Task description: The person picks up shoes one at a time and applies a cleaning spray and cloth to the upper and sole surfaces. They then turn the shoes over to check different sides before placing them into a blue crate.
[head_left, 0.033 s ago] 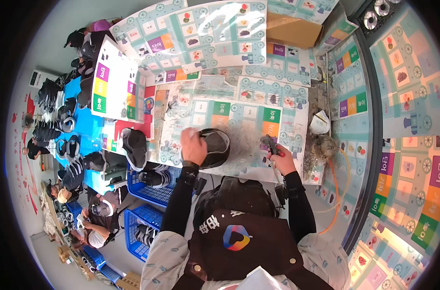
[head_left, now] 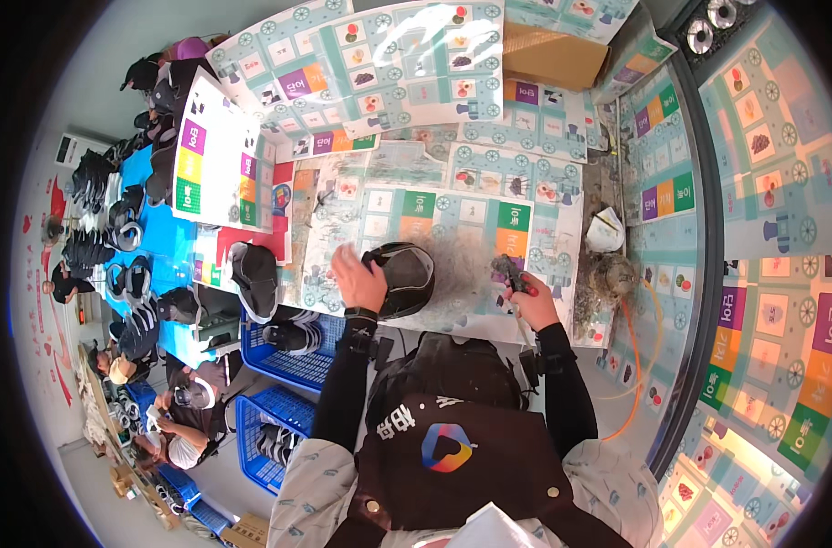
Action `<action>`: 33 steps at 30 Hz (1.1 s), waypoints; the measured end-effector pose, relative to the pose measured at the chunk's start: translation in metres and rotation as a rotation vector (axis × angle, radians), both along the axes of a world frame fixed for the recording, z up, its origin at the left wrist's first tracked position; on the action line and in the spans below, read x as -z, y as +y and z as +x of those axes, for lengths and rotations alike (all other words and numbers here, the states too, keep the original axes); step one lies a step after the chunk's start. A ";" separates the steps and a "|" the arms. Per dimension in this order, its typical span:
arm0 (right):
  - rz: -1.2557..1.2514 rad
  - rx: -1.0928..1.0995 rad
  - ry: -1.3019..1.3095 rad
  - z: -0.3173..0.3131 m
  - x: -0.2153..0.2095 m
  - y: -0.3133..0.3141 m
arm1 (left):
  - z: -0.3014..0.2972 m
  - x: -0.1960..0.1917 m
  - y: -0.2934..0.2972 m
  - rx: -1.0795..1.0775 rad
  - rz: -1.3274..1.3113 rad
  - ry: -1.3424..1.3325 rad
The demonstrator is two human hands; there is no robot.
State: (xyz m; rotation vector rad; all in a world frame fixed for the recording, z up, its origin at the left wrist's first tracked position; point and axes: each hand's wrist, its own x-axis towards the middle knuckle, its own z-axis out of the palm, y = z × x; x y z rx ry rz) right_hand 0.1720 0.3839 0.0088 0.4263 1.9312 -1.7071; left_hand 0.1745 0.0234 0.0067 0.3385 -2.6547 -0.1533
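A black cap [head_left: 407, 279] with pale curved piping lies on the paper-covered bench in front of me. At its left edge is my left hand [head_left: 359, 279], fingers stretched and somewhat apart; the thumb side is against or very close to the cap. My right hand [head_left: 535, 303], to the right of the cap, is closed round a small dark blow gun [head_left: 509, 272] with a red part and fuzz on its front end. Its nozzle points up and to the left. Grey lint [head_left: 462, 269] is spread over the paper between the cap and the tool.
Another black cap [head_left: 253, 281] sits at the bench's left corner. Blue baskets [head_left: 293, 363] holding caps stand below it. Printed sheets [head_left: 425, 64] wall the bench's back and sides. An orange hose [head_left: 631, 365] hangs at right. A co-worker [head_left: 189, 429] sits at far left.
My left hand has shifted slightly left, and its fingers have opened away from the cap's edge. The right hand with the blow gun and the cap have hardly moved.
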 end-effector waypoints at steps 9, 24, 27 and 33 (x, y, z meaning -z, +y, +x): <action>-0.005 -0.038 0.020 -0.008 0.000 -0.003 | 0.044 0.016 -0.019 -0.125 0.395 -0.457; -0.140 -0.014 0.041 0.018 -0.010 0.038 | -0.025 -0.108 -0.029 0.339 -0.247 -0.572; -0.049 -0.102 0.064 0.016 -0.017 0.032 | -0.051 -0.052 0.026 0.406 -0.337 -0.469; 0.115 -0.315 0.412 0.011 -0.020 0.005 | -0.085 0.018 0.097 0.473 -0.011 -0.579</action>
